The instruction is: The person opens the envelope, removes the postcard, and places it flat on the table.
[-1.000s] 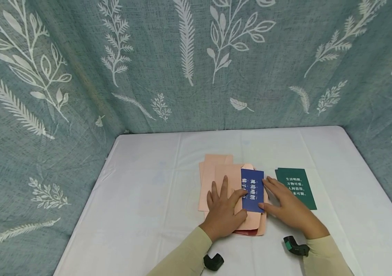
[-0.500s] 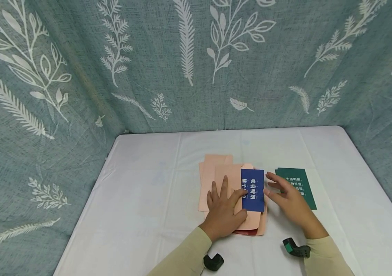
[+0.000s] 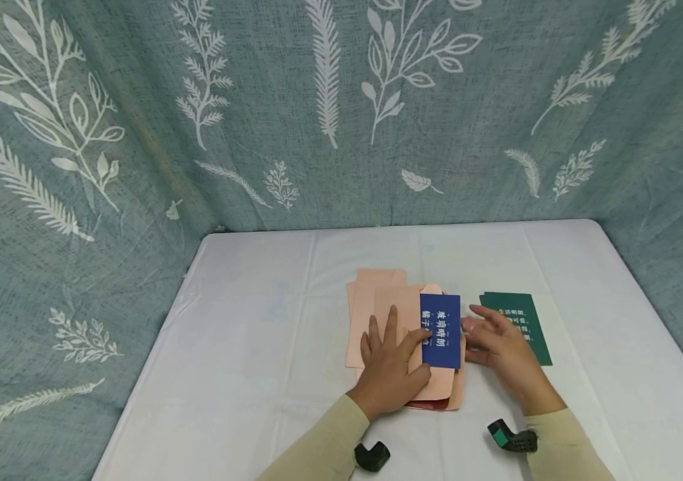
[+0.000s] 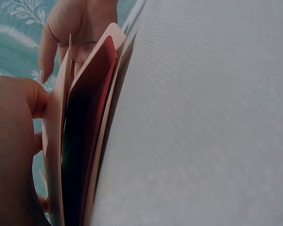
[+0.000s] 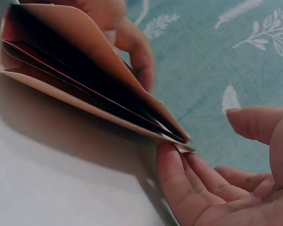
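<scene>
In the head view a stack of pale pink envelopes (image 3: 398, 297) lies at the middle of the table. A blue card (image 3: 444, 334) with white lettering is on the stack's right part. My left hand (image 3: 392, 374) rests on top with spread fingers, one fingertip over the card's left edge. At the right side my right hand (image 3: 506, 354) touches the stack's edge. In the right wrist view its fingertips (image 5: 169, 157) meet a pink flap from below, while the thumb (image 5: 254, 123) stays apart. Between pink layers a dark red sheet (image 4: 101, 99) shows in the left wrist view.
Green cards (image 3: 532, 321) with white lettering lie right of the stack, partly behind the right hand. White cloth covers the table (image 3: 245, 334). A leaf-patterned teal curtain (image 3: 341, 180) stands along the back and sides. Black devices (image 3: 371, 456) sit at both wrists.
My right hand has left the blue card's right edge, drawn slightly right, then lowered its fingers to the stack's right edge. The left hand stays in place.
</scene>
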`<state>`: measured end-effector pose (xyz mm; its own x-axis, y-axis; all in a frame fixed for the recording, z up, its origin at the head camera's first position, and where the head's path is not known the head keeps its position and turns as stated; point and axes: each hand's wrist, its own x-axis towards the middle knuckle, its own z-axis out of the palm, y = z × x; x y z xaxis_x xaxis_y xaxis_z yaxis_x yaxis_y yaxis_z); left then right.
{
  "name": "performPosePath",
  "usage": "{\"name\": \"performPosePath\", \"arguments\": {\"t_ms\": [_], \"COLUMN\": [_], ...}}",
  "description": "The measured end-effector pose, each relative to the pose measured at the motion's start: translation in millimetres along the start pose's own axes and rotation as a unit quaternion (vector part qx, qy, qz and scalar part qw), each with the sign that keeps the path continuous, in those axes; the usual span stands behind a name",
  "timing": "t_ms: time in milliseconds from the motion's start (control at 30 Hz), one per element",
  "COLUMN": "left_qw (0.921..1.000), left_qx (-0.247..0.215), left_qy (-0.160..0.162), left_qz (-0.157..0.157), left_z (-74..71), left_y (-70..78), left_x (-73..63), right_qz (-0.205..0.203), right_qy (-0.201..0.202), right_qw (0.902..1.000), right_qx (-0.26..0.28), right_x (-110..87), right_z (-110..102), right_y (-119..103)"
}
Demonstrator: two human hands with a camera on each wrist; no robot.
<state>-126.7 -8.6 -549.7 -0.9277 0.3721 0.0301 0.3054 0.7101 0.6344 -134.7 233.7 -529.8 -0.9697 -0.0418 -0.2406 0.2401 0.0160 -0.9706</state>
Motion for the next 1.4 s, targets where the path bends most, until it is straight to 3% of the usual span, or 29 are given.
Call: {"name": "performPosePath", "arguments": {"t_ms": [167, 667, 1400], "left_qw": [1.0000, 1.0000, 1.0000], "left_qx": [0.000, -0.002, 0.003], "left_qy": [-0.001, -0.003, -0.002], "left_qz": [-0.001, 0.000, -0.006], "left_z": [-0.8, -3.6, -2.2], "left_y": [0.8, 2.9, 4.5], "left_x": [0.6, 0.6, 0.8], "right_qz": [0.013, 0.000, 0.011], "right_qy": [-0.015, -0.001, 0.030], "right_qw": [0.9997, 0.9997, 0.9992], "right_qx": [0.016, -0.024, -0.025], "right_x": [2.3, 3.2, 3.7], "right_z": [9, 17, -1], "right_y": [4, 7, 1]}}
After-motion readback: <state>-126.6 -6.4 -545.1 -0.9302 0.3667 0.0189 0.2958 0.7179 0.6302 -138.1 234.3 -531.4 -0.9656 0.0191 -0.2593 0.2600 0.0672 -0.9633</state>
